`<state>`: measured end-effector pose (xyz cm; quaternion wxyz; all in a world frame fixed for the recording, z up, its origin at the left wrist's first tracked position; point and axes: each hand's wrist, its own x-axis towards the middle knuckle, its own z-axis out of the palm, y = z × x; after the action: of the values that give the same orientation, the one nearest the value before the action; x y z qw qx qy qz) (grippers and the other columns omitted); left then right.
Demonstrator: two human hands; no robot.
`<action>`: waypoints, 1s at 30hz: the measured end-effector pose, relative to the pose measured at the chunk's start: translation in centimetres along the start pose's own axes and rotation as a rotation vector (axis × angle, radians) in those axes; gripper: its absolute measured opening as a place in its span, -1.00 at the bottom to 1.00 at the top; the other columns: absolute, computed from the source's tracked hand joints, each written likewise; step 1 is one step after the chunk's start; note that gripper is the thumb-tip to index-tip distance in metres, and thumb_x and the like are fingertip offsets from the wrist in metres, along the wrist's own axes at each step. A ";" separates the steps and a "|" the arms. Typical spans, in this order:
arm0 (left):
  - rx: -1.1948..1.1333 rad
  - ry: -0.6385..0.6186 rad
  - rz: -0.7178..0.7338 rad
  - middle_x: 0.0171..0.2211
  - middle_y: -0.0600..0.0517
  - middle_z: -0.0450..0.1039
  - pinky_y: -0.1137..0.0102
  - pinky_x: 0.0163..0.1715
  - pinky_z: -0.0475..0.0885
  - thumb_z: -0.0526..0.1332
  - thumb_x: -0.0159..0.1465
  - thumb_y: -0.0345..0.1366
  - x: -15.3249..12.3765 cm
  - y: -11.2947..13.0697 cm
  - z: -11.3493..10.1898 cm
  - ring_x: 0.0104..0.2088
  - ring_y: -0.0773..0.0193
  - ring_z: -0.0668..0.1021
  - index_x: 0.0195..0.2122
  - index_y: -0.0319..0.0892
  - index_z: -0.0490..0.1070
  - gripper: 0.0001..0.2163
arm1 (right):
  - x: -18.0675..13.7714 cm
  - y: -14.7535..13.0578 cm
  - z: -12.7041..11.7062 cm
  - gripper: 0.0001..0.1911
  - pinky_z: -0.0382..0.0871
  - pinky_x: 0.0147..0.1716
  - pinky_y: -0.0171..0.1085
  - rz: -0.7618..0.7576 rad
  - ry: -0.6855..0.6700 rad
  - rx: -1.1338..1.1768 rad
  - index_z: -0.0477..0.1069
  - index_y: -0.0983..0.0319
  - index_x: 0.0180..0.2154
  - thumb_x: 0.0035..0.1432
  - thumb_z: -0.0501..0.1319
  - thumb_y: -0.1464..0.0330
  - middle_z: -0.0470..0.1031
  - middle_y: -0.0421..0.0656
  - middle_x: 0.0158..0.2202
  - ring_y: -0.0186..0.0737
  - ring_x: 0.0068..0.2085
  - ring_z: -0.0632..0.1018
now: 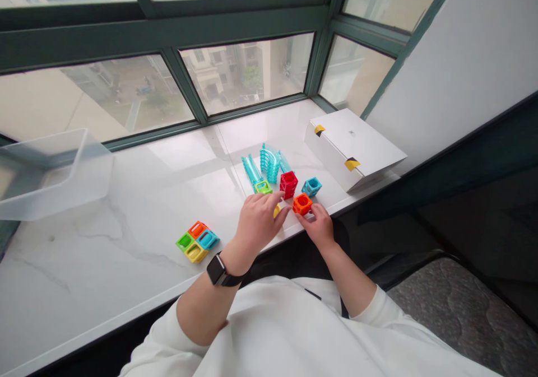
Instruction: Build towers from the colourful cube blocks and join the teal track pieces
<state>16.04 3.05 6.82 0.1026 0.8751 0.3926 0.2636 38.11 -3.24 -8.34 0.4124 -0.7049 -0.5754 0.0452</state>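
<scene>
Head view, looking down at a white marble table (105, 276) under a window. Right hand (318, 226) is narrow, fingertips (313, 211) on the near side of an orange magnetic cube (302, 204); can't tell if that's a firm grip or just contact. Left hand (256, 224) is palm-down, wrist slightly bent, fingers (273, 209) reaching toward the same cube, with the tips just beside it. Yellow piece (276, 210) pokes out under those fingers, mostly hidden, shape unclear; can't tell if the left hand holds it. Black smartwatch (218, 270) on the left wrist. White sleeves (269, 332) cover both upper arms.

Just ahead of the hands: red magnetic cube (288, 184), teal magnetic cube (311, 186), and green piece (263, 187), the last close to the left fingers. Behind them, clear teal curved track pieces (269, 163) and a teal chute (251, 170), overlapping, so the piece count is hard to read. Left of the hands, a flat cluster of green, orange, teal and yellow tiles (196, 241). Back right, a white box (353, 148) with yellow-and-black tape. Far left, a translucent plastic bin (50, 175), cut off by the frame edge.
</scene>
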 end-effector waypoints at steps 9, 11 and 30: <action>-0.017 0.403 -0.164 -0.27 0.03 0.69 0.23 -0.01 0.52 0.23 0.44 -0.35 -7.6 -7.2 -5.1 -0.22 0.18 0.68 -0.01 -0.11 0.57 -0.83 | -0.8 1.8 2.4 -0.51 0.33 0.00 -0.05 -0.053 0.025 -0.215 0.57 0.22 -0.21 0.32 0.29 -0.09 0.61 -0.02 -0.18 0.01 -0.13 0.56; 0.034 0.431 -0.219 -0.28 0.02 0.69 0.22 -0.02 0.52 0.23 0.43 -0.35 -9.4 -9.0 -5.4 -0.22 0.16 0.67 -0.02 -0.12 0.58 -0.83 | -0.9 1.8 2.6 -0.53 0.31 0.01 -0.04 -0.052 0.022 -0.229 0.57 0.22 -0.21 0.32 0.29 -0.07 0.60 -0.02 -0.18 0.02 -0.13 0.55; 0.249 0.282 -0.572 0.08 -0.16 0.53 0.02 0.12 0.44 0.17 0.44 -0.23 -17.2 -16.8 -0.4 0.06 -0.07 0.55 0.07 -0.10 0.52 -0.75 | -1.3 2.0 1.2 -0.33 0.42 0.07 0.11 -0.099 -0.033 -0.151 0.51 0.27 0.11 0.44 0.03 -0.14 0.55 0.10 -0.02 0.15 0.01 0.54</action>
<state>-4.31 1.51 -5.91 0.0096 0.6904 0.6616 0.2925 38.54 -3.72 -10.98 0.3502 -0.7039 -0.6179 -0.0070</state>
